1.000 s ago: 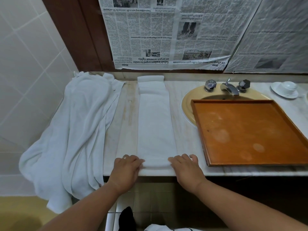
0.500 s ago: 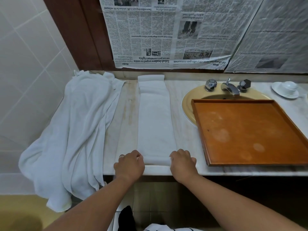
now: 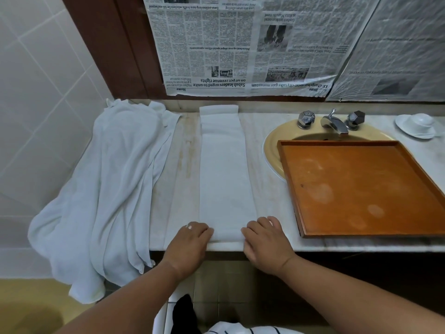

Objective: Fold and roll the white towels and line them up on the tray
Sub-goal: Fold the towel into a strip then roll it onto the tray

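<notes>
**Since the strip runs straight away from both hands, the roll goes fwd**

Head view: as both hands sit on its near end, the narrow folded white terry towel strip (image 3: 224,169) lies flat on the pale marble counter (image 3: 183,165). Its long axis runs from the counter's front edge to the back wall, w/ the far end turned up against the wall. So the cloth lies dead ahead of the fingertips, not off to either side.

The left hand (image 3: 190,239) covers the near L corner, fingers curled down onto the thick near edge. The right hand (image 3: 265,239) covers the near R corner, fingers bent over that same edge, thumb out toward the tray side. Both are equally near; neither leads.

The near edge looks doubled over, prob. the first turn of a roll. I'd judge the next push must go evenly fwd along the long axis, or the roll will skew.

The flat orange-brown wooden tray (image 3: 361,189) sits to the R, partly over the beige sink (image 3: 272,145), near the right hand, no rolls on it yet. A crumpled heap of loose white towels (image 3: 115,189) drapes over the counter's L end, apart from the strip.
</notes>
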